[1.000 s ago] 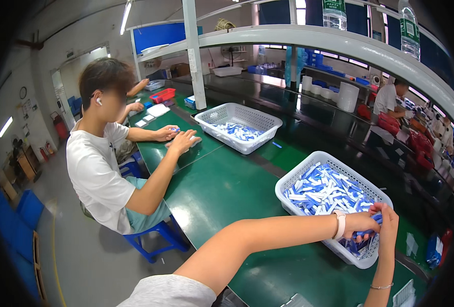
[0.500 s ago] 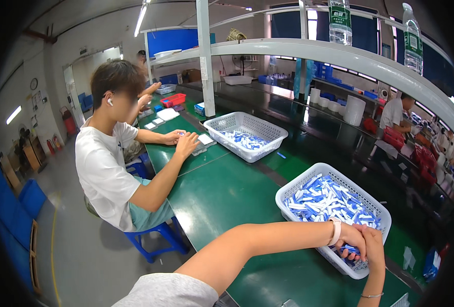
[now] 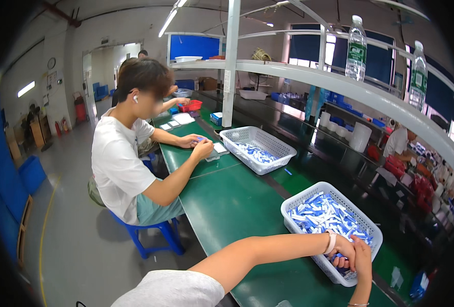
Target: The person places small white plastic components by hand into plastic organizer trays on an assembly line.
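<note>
A white perforated plastic basket (image 3: 285, 214) at the lower right holds many small, slim blue-and-white plastic pieces (image 3: 324, 212). Over its near right corner both my hands meet. My left hand (image 3: 342, 249), with a pale band at the wrist, is curled around a few of these pieces; bits of blue show by its fingers. My right hand (image 3: 362, 253) presses against it from the right, fingers bent together at the top. What the right fingers pinch, if anything, is mostly hidden.
A second white basket (image 3: 227, 134) of similar pieces stands farther along the green table (image 3: 222, 192). On the left a co-worker (image 3: 122, 158) sits on a blue stool (image 3: 152, 238), handling a small blue piece. A shelf post (image 3: 230, 66) rises behind, with bottles (image 3: 356, 53) above.
The view has shifted, so the scene sits lower and the co-worker farther right. My hands stay joined over the basket's near corner, and less blue shows between the left fingers.
</note>
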Motion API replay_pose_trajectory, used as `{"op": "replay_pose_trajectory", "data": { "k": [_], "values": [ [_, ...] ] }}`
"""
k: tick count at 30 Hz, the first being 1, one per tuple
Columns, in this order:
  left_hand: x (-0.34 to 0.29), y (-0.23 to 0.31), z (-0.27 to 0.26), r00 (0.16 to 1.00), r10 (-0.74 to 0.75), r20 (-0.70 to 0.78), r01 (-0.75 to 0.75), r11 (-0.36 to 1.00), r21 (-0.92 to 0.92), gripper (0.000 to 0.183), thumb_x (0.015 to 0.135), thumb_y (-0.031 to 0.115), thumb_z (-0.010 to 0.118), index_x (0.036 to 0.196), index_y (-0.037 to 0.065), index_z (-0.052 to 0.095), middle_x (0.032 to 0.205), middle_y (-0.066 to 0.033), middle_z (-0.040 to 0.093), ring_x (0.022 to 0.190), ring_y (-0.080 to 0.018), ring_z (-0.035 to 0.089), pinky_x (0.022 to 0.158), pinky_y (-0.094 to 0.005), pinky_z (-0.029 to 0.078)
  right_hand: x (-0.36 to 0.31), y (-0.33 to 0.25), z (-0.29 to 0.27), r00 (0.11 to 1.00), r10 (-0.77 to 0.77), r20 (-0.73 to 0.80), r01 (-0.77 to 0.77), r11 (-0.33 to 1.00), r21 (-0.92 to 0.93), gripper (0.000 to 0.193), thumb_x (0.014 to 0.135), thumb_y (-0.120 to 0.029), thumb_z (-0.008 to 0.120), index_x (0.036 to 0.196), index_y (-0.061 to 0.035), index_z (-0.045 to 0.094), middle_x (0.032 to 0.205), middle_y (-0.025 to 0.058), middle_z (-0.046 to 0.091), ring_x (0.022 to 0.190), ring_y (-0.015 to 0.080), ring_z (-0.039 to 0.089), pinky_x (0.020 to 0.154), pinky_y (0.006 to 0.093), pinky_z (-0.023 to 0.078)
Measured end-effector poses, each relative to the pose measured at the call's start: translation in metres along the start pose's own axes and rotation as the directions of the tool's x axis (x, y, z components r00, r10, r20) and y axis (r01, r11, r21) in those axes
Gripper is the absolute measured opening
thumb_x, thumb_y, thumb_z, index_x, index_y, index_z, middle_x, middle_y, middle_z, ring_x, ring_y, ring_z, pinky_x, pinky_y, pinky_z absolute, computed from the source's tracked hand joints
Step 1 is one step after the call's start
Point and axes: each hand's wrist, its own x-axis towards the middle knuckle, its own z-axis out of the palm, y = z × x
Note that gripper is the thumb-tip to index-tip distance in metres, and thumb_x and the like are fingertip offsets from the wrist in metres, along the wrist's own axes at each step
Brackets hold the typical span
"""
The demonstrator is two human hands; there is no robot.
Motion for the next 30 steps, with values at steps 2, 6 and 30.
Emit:
{"op": "replay_pose_trajectory", "data": {
  "k": [2, 6, 30],
  "values": [
    [-0.001, -0.004, -0.003, 0.995, -0.028, -0.094, 0.032, 0.998, 0.046, 0.027, 0.087, 0.022, 0.061, 0.066, 0.014, 0.045, 0.054, 0.008, 0.035, 0.04, -0.001, 0.03, 0.035, -0.0159, 0.021, -0.003, -0.011, 0.012, 0.976, -0.115, -0.184, 0.123, 0.992, 0.036, 0.038, 0.098, -0.025, 0.044, 0.119, 0.0053, 0.054, 0.101, 0.0166, 0.063, 0.089, 0.0195, 0.06, 0.085, 0.0293, 0.043],
    [-0.024, -0.004, 0.004, 0.916, 0.165, -0.365, -0.235, 0.959, -0.157, 0.039, 0.086, 0.044, 0.061, 0.066, 0.015, 0.042, 0.054, 0.0073, 0.036, 0.039, -0.001, 0.029, 0.034, -0.0159, 0.02, -0.004, 0.025, -0.008, 0.832, -0.226, -0.507, 0.112, 0.963, -0.246, 0.04, 0.095, -0.026, 0.05, 0.121, 0.0053, 0.048, 0.116, 0.0176, 0.056, 0.104, 0.0275, 0.054, 0.091, 0.0368, 0.039],
    [-0.086, -0.039, 0.091, 0.854, 0.359, -0.378, -0.518, 0.66, -0.544, 0.056, 0.082, 0.067, 0.041, 0.061, 0.016, 0.043, 0.047, 0.0039, 0.035, 0.035, -0.0071, 0.027, 0.036, -0.0206, 0.021, -0.071, -0.012, 0.049, 0.973, 0.22, 0.066, -0.224, 0.846, 0.483, 0.031, 0.082, -0.01, 0.06, 0.112, -0.0035, 0.053, 0.098, 0.004, 0.06, 0.078, 0.013, 0.063, 0.073, 0.026, 0.049]
  ]
}}
